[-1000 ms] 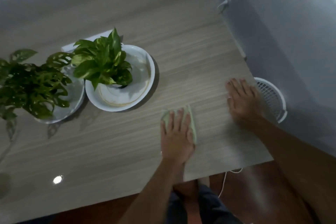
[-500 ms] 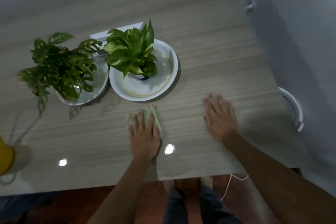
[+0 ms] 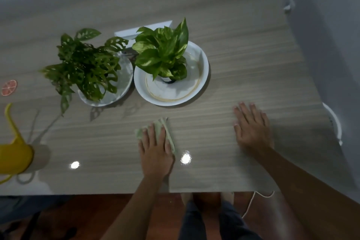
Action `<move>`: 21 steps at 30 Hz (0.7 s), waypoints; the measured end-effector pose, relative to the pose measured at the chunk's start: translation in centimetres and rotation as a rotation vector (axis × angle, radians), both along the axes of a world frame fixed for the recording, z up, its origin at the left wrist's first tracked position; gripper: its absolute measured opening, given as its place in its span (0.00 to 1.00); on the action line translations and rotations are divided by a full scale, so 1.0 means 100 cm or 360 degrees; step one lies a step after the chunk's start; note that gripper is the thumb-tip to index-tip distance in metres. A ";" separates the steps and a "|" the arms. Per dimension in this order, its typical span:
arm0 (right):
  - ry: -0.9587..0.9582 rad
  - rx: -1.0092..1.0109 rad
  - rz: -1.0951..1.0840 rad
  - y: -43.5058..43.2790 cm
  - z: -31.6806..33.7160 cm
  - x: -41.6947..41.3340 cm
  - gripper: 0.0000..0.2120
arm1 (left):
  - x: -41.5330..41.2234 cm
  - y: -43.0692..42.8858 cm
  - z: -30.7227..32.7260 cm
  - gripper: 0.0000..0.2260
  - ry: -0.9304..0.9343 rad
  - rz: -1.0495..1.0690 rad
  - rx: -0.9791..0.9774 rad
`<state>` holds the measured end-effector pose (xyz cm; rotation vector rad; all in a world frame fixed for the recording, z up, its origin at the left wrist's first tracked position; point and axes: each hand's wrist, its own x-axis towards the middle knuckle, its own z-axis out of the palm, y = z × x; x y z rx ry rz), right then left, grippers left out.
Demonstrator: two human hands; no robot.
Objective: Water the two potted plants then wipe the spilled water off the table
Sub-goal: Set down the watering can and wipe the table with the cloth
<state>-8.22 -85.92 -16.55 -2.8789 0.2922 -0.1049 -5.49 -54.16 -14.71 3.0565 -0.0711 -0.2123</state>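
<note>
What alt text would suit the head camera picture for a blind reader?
A person's left hand presses a green cloth on a wooden table, right hand flat beside it. Beyond stand a dark-leaved plant and a bright-leaved plant; a yellow watering can sits left.

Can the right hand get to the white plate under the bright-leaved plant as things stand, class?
Probably yes. The right hand lies flat on the table, and only bare wood shows between it and the near rim of the white plate.
</note>
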 end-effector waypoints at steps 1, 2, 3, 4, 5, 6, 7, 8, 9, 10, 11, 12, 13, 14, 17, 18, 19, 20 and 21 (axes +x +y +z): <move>0.0000 0.0010 -0.0008 0.000 0.001 0.000 0.25 | -0.018 0.000 -0.002 0.27 -0.0006 0.0013 -0.0004; 0.0000 0.0016 -0.0019 0.000 0.002 0.000 0.25 | -0.039 -0.008 -0.003 0.27 0.0047 -0.0043 -0.0021; 0.0005 0.0014 -0.0025 0.001 0.003 -0.001 0.25 | -0.059 -0.022 -0.006 0.27 0.0080 -0.0156 -0.0047; 0.0014 0.0010 -0.0025 0.001 0.003 -0.001 0.26 | -0.072 -0.037 -0.006 0.27 0.0120 -0.0278 -0.0087; 0.0026 0.0009 -0.0020 0.002 0.004 -0.001 0.26 | -0.076 -0.051 -0.006 0.27 0.0134 -0.0386 -0.0137; 0.0038 0.0006 -0.0015 0.002 0.005 0.000 0.26 | -0.071 -0.061 -0.004 0.27 0.0140 -0.0457 -0.0191; 0.0052 0.0002 -0.0005 0.003 0.006 0.000 0.26 | -0.062 -0.067 -0.001 0.27 0.0121 -0.0491 -0.0201; 0.0067 0.0000 0.0008 0.003 0.007 0.000 0.26 | -0.054 -0.067 0.003 0.26 0.0108 -0.0525 -0.0180; 0.0081 0.0004 0.0013 0.004 0.009 0.000 0.26 | -0.048 -0.064 0.007 0.27 0.0111 -0.0569 -0.0158; 0.0088 0.0017 -0.0002 0.006 0.011 0.000 0.26 | -0.044 -0.058 0.012 0.27 0.0127 -0.0590 -0.0162; 0.0081 0.0042 -0.0036 0.008 0.014 0.000 0.27 | -0.043 -0.050 0.019 0.27 0.0130 -0.0572 -0.0195; 0.0065 0.0078 -0.0081 0.013 0.019 -0.001 0.27 | -0.042 -0.042 0.027 0.27 0.0112 -0.0503 -0.0251; 0.0045 0.0115 -0.0119 0.020 0.026 -0.001 0.27 | -0.042 -0.033 0.033 0.27 0.0069 -0.0376 -0.0328; 0.0017 0.0154 -0.0138 0.028 0.033 -0.003 0.27 | -0.042 -0.025 0.038 0.27 0.0022 -0.0198 -0.0424; -0.0047 0.0321 -0.0185 0.062 0.053 -0.012 0.18 | -0.037 -0.006 0.050 0.23 0.0040 0.0340 -0.0717; 0.0000 0.0372 -0.0219 0.075 0.059 -0.015 0.15 | -0.035 -0.006 0.052 0.18 0.0115 0.0422 -0.0751; 0.0085 0.0423 -0.0278 0.088 0.062 -0.017 0.14 | -0.033 -0.007 0.054 0.14 0.0200 0.0450 -0.0746; 0.0204 0.0463 -0.0363 0.101 0.064 -0.018 0.14 | -0.032 -0.010 0.056 0.13 0.0277 0.0454 -0.0731; 0.0336 0.0483 -0.0443 0.112 0.064 -0.018 0.16 | -0.031 -0.013 0.057 0.13 0.0330 0.0452 -0.0731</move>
